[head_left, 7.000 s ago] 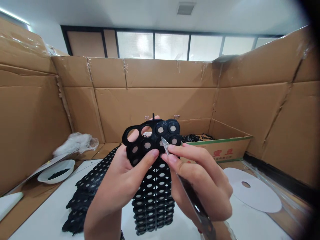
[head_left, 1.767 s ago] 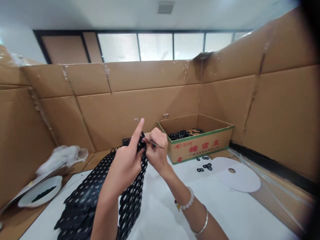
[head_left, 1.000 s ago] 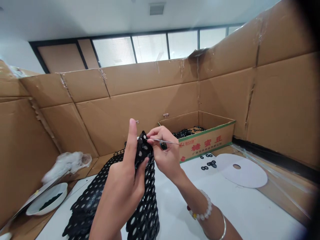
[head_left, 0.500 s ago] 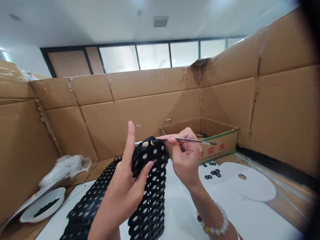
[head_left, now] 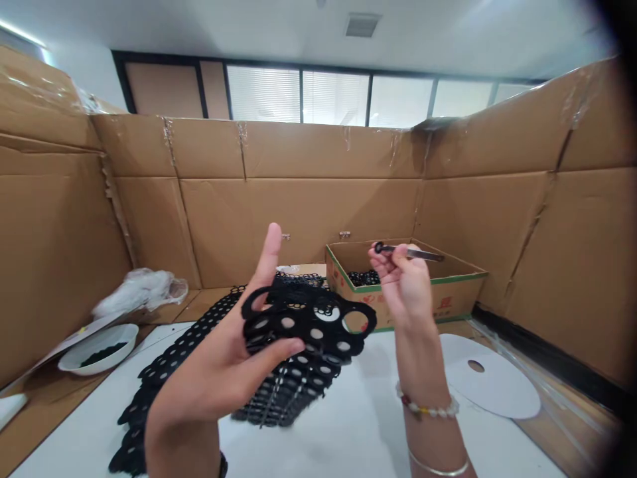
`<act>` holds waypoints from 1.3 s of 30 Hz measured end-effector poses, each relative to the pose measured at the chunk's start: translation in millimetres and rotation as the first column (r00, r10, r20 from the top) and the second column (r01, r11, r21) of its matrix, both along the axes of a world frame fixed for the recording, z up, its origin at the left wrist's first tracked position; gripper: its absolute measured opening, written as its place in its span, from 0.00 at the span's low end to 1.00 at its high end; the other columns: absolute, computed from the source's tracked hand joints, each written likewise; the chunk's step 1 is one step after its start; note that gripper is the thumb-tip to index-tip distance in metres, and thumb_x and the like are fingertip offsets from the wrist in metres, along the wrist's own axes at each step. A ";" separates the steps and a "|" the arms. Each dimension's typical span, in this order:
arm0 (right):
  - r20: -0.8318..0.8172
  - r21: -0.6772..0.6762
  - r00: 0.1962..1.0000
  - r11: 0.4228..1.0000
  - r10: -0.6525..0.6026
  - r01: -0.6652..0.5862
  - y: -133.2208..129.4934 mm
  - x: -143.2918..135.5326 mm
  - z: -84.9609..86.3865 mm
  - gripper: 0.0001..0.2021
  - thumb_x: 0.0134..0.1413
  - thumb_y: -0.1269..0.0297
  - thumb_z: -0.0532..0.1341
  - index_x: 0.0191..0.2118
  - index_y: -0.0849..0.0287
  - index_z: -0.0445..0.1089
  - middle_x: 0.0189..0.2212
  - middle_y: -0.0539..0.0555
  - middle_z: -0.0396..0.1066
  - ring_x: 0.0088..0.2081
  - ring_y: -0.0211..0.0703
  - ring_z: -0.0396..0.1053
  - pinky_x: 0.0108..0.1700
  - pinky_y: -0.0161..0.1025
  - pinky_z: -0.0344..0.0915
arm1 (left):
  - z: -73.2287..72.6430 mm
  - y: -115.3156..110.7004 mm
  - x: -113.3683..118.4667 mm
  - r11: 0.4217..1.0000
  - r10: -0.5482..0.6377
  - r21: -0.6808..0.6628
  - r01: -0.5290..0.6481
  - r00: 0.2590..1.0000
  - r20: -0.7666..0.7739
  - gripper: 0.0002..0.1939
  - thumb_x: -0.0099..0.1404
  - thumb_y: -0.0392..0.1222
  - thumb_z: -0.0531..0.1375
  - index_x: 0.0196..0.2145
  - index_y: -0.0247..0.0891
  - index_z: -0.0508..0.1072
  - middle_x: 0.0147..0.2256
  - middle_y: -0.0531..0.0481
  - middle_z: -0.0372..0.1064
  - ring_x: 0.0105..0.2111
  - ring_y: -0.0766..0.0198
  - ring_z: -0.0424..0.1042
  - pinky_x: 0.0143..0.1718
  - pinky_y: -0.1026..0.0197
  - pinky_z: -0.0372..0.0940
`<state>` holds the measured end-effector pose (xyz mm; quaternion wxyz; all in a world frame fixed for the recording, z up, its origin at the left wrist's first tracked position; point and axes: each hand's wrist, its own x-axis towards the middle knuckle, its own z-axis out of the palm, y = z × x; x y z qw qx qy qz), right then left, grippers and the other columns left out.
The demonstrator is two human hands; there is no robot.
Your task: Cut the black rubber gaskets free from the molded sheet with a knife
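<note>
My left hand [head_left: 223,358] grips a black mesh strip [head_left: 298,362] made of linked rings. Its thumb presses on the front while one finger points up behind. Two larger ring loops stick out at the strip's upper corners, and the lower part hangs above the white table. To the right, my right hand [head_left: 405,279] is raised, apart from the mesh. It pinches slim metal tweezers [head_left: 423,254], with a small black ring-like piece [head_left: 379,247] at their left end. More black mesh [head_left: 169,375] lies on the table behind my left hand.
An open cardboard box [head_left: 455,295] with black mesh inside stands behind my right hand. A white disc with a hole [head_left: 497,392] lies at right. On the left are a white bowl [head_left: 124,335] holding dark pieces and a crumpled plastic bag [head_left: 139,292]. Cardboard walls [head_left: 298,206] surround the white table [head_left: 358,425].
My right hand has moved up and right, away from the mesh, with the tweezers. The mesh in my left hand has tilted, showing its end loops. The camera view has shifted.
</note>
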<state>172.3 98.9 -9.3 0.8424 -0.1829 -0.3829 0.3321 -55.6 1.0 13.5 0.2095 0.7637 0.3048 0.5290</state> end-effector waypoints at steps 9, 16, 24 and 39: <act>-0.136 0.087 0.650 0.645 -0.748 0.760 -19.6 34.3 10.8 0.15 0.55 0.55 0.62 0.31 0.51 0.53 0.30 0.52 0.75 0.32 0.47 0.77 0.35 0.45 0.74 | 5.9 14.8 0.4 0.986 0.166 -0.051 -0.158 0.934 0.317 0.07 0.55 0.41 0.69 0.29 0.43 0.73 0.29 0.57 0.72 0.31 0.67 0.71 0.33 0.68 0.67; 0.461 -0.226 0.754 0.759 -0.468 0.610 42.8 40.9 -26.0 0.16 0.38 0.54 0.68 0.22 0.55 0.61 0.21 0.58 0.70 0.36 0.59 0.72 0.44 0.56 0.65 | 6.3 20.9 17.0 0.964 0.183 -0.257 -0.073 0.879 0.439 0.11 0.53 0.46 0.70 0.32 0.40 0.78 0.37 0.49 0.79 0.39 0.58 0.76 0.37 0.62 0.68; 0.501 0.043 0.828 0.948 0.254 -0.317 -44.2 5.6 12.0 0.18 0.51 0.51 0.63 0.23 0.54 0.57 0.24 0.49 0.73 0.31 0.42 0.73 0.45 0.48 0.71 | 2.5 28.6 28.1 0.932 0.073 -0.336 0.134 0.839 0.539 0.11 0.55 0.46 0.69 0.32 0.37 0.78 0.32 0.48 0.79 0.34 0.60 0.77 0.35 0.64 0.68; 0.574 0.075 0.722 0.853 0.387 -0.517 -73.1 -34.5 9.7 0.12 0.56 0.64 0.63 0.25 0.58 0.63 0.27 0.49 0.76 0.20 0.30 0.68 0.27 0.32 0.64 | 0.7 20.2 26.2 0.877 -0.158 -0.364 0.313 0.904 0.398 0.12 0.63 0.47 0.62 0.41 0.37 0.77 0.39 0.46 0.78 0.37 0.61 0.74 0.33 0.65 0.65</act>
